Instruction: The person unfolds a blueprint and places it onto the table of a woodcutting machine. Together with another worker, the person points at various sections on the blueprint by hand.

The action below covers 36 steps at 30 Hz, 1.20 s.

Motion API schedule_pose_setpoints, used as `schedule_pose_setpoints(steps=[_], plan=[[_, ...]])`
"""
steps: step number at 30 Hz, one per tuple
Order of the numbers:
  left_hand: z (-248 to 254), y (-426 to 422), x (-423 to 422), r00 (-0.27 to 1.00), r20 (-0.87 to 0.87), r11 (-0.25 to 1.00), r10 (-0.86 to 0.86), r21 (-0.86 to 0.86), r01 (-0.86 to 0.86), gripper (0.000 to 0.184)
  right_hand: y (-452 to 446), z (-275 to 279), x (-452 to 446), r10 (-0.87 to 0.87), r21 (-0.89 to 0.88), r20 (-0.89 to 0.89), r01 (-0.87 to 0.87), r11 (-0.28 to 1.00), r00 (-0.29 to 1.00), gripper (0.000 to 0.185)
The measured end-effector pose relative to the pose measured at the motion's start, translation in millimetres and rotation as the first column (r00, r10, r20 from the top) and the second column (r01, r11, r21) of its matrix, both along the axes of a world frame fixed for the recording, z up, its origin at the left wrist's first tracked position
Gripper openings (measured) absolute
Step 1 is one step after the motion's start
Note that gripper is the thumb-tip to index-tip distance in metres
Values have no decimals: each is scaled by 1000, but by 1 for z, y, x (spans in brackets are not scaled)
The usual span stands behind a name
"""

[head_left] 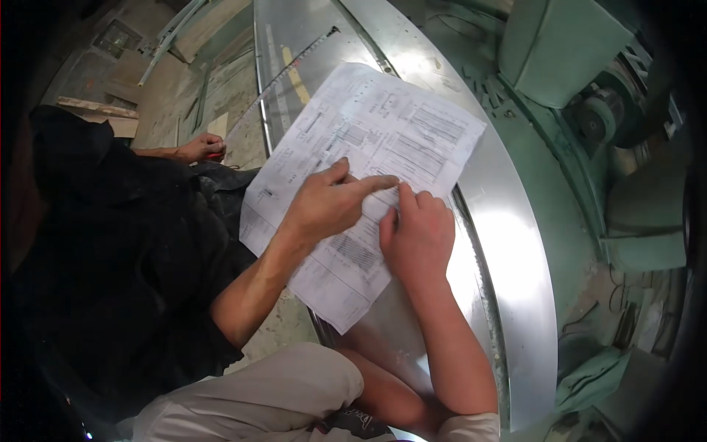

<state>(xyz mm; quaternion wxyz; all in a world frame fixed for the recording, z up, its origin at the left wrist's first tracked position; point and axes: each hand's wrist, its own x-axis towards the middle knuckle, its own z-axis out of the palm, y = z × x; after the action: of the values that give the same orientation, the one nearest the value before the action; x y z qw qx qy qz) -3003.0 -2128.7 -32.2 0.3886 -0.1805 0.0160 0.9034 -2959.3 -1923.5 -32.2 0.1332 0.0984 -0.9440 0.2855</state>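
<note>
My right hand [418, 232] rests on a large printed paper sheet [302, 166], thumb apart, index finger out and the other fingers bent. It holds nothing that I can see. Its index fingertip nearly meets the pointing finger of a co-worker's hand [324, 206], which lies over the middle of the sheet. Drawings and tables of lines cover the paper, which lies slanted on a shiny metal sheet [508, 243]. My left hand is not visible; a bare stretch of skin shows beside beige cloth at the bottom.
The black-clothed co-worker [110, 272] is on the left, with the other hand [202, 149] around something red. A tape measure blade [294, 62] extends over the metal. Green machinery [560, 51] with a motor [600, 114] stands right. Wood pieces [96, 107] lie at the upper left.
</note>
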Motion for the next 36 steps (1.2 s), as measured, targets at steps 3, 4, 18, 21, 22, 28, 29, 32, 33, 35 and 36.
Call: schedule_pose_setpoints(steps=[3,4,18,21,22,28,29,32,33,35,36], plan=[[4,1,-1,999,25,999,32,-24,-31,77,0,-3,0,17,-15,-37,-18,1000,999,37],[3,1,0,1000,22,1000,23,-22,-22,77,0,-4,1,8,-13,-40,-9,1000,999,37],[14,6,2,979,181,980,94,159,-123,78,-3,-3,4,11,24,-55,-10,1000,998,44],[15,7,3,963,245,964,115,208,-168,77,-2,-1,5,9,29,-28,-9,1000,1000,46],[14,6,3,962,248,964,109,209,-164,77,-2,-1,5,4,31,-24,-3,1000,1000,46],[13,6,0,996,47,997,70,10,-71,77,-1,0,6,0,13,-13,0,1000,1000,44],[13,5,0,998,25,998,62,-9,-62,77,-1,-1,6,0,14,-3,0,1000,1000,44],[12,3,1,999,13,998,44,-51,-43,77,-1,1,4,1,1,-10,-1,1000,1000,41],[13,3,1,999,13,997,39,-63,-38,78,0,0,4,3,-14,-23,-4,1000,1000,38],[13,3,1,999,19,996,34,-80,-32,78,3,-1,-1,-12,-43,-30,11,999,999,33],[11,2,1,999,29,996,34,-86,-32,78,5,-2,-4,-26,-74,-44,22,997,999,27]])
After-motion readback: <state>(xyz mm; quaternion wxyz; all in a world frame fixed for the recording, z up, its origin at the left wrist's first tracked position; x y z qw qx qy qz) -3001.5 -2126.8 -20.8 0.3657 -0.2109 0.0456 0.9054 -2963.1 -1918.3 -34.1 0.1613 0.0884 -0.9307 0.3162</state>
